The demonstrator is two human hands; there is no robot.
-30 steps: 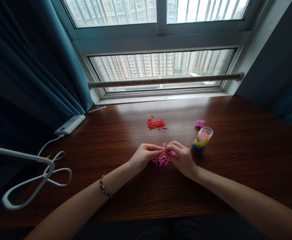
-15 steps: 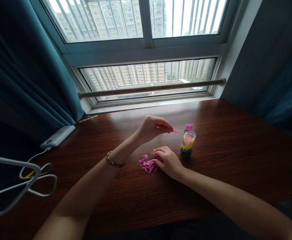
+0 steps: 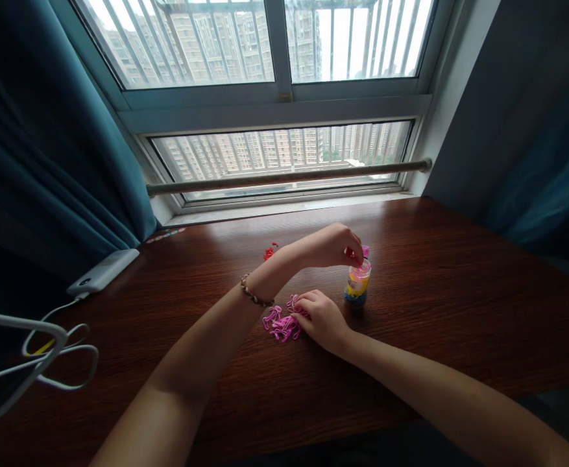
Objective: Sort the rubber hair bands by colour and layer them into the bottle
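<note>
My left hand point(image 3: 337, 246), with a beaded bracelet on its wrist, is closed in a pinch at the mouth of a small clear jar point(image 3: 358, 283). Whatever its fingertips hold is too small to make out there. Yellow and blue layers show inside the jar, with pink at the top. My right hand point(image 3: 324, 322) rests on the table with curled fingers at the right side of a pile of pink clips point(image 3: 282, 325). Its fingertips touch the pile, and what they grip is unclear. A pink lid point(image 3: 366, 250) stands behind the jar, partly hidden.
Small red pieces point(image 3: 269, 253) lie behind my left forearm on the brown table point(image 3: 449, 292). A white power strip point(image 3: 103, 271) with looped white cables point(image 3: 65, 350) is at the left. A window and metal rail stand behind.
My left hand has moved right, from beside the jar to over its mouth. The pink piece it held is no longer distinct. The red pieces have come into view. My right hand stays at the pile.
</note>
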